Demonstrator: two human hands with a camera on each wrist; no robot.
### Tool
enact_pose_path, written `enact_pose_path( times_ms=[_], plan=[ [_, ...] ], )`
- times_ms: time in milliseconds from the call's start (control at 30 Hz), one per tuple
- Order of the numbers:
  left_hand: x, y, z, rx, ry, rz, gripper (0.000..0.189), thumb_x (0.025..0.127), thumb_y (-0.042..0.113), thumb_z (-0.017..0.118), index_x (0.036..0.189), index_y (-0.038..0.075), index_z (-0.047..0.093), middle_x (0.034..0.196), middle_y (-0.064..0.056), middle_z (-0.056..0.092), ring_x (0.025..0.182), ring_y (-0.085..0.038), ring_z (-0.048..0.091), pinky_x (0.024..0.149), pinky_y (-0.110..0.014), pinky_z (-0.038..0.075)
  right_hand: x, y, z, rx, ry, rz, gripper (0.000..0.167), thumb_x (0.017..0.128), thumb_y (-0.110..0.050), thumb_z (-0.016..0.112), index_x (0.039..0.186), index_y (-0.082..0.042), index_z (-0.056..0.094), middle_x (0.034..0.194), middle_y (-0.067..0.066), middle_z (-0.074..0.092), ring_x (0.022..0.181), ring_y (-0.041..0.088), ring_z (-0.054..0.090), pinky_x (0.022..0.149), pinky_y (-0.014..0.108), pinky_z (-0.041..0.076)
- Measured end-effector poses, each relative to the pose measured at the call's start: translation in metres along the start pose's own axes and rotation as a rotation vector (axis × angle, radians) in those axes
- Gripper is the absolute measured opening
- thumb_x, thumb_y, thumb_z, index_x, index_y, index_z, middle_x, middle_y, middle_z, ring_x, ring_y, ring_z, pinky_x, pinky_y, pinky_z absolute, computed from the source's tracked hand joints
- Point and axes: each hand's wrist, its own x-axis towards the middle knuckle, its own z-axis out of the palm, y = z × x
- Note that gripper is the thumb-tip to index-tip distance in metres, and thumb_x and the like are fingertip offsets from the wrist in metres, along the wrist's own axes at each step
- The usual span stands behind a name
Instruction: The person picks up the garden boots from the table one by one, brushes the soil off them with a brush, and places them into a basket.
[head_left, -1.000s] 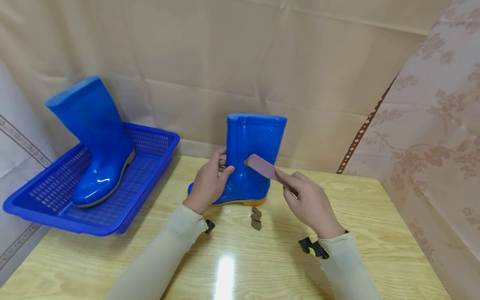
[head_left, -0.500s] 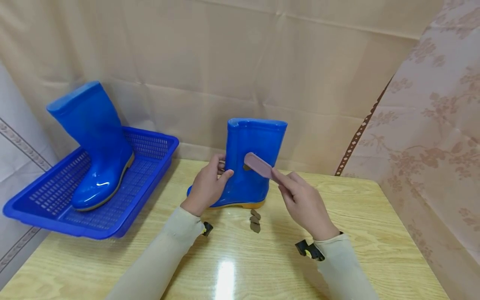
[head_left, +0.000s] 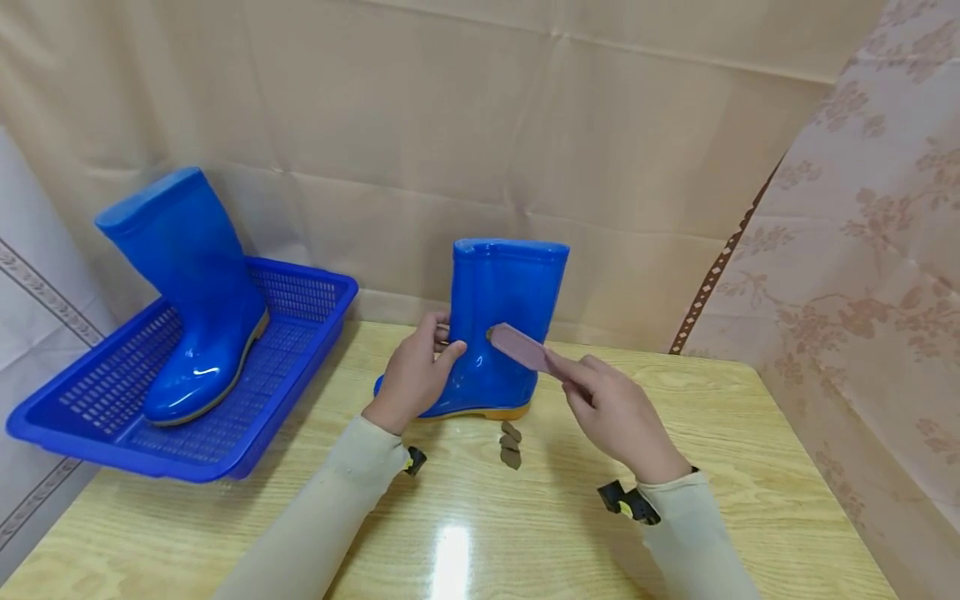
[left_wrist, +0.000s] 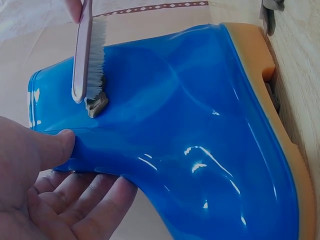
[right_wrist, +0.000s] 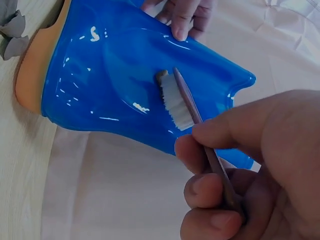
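Observation:
A blue rain boot (head_left: 502,292) with an orange-tan sole stands upright on the table, toe to the left. My left hand (head_left: 416,371) grips the front of its shaft, thumb on the near side and fingers round the front, as the left wrist view shows. In my right hand (head_left: 615,408) is a pinkish brush (head_left: 521,346) with white bristles (right_wrist: 176,102), held by its handle. The bristles touch the boot's side at a small brown clump of mud (left_wrist: 97,105). Several brown mud pieces (head_left: 510,446) lie on the table in front of the heel.
At the left, a blue plastic basket (head_left: 300,379) with mesh walls holds a second blue boot (head_left: 198,283), tilted within it. A beige curtain (head_left: 375,150) hangs behind the wooden table (head_left: 675,533); flowered cloth (head_left: 885,292) hangs at the right.
The brush head went slightly up the boot's shaft, then came back down, with the bristles by the mud clump. My left hand keeps its grip on the boot. The view has shifted slightly.

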Motion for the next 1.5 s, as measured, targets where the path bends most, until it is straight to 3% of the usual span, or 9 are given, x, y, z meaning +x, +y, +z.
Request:
enact_pose_path(
  times_ms=[367,933,1233,1500],
  plan=[
    [-0.0012,-0.0013,-0.0018,-0.023,-0.026,0.044,0.046,0.106,0.029,0.059,0.147,0.012,0.045,0.125,-0.007,0.066,0.116,-0.026,0.064,0.097,-0.047,0.056,0.0016,-0.0014,0.0056,0.0,0.147,-0.096,0.041,0.103,-0.013,0.065,0.144,-0.019,0.063,0.081,-0.004,0.053,0.06,0.011,0.041,0.051,0.026,0.035],
    [-0.0004,0.0005,-0.0026,-0.037,-0.022,0.02,0.046,0.107,0.028,0.059,0.147,0.011,0.045,0.125,-0.007,0.066,0.116,-0.027,0.064,0.099,-0.048,0.054,-0.0002,0.0016,0.0058,-0.037,0.103,-0.073,0.037,0.095,-0.012,0.07,0.131,-0.02,0.073,0.074,-0.008,0.053,0.06,0.01,0.043,0.049,0.025,0.033],
    [-0.0014,0.002,-0.0044,-0.033,-0.028,0.038,0.045,0.106,0.028,0.061,0.145,0.011,0.046,0.124,-0.008,0.066,0.117,-0.027,0.065,0.098,-0.049,0.055,0.0033,0.0025,0.0091,-0.057,0.305,-0.156,0.04,0.095,-0.007,0.072,0.134,-0.017,0.071,0.075,-0.003,0.053,0.059,0.008,0.038,0.048,0.024,0.031],
    [-0.0019,0.0027,-0.0047,-0.024,-0.035,0.032,0.044,0.106,0.029,0.06,0.145,0.012,0.047,0.124,-0.008,0.066,0.116,-0.027,0.065,0.098,-0.05,0.055,0.0009,-0.0002,0.0077,-0.003,0.129,-0.051,0.038,0.097,-0.009,0.071,0.134,-0.018,0.071,0.077,-0.004,0.055,0.058,0.01,0.041,0.049,0.025,0.032]
  ],
)
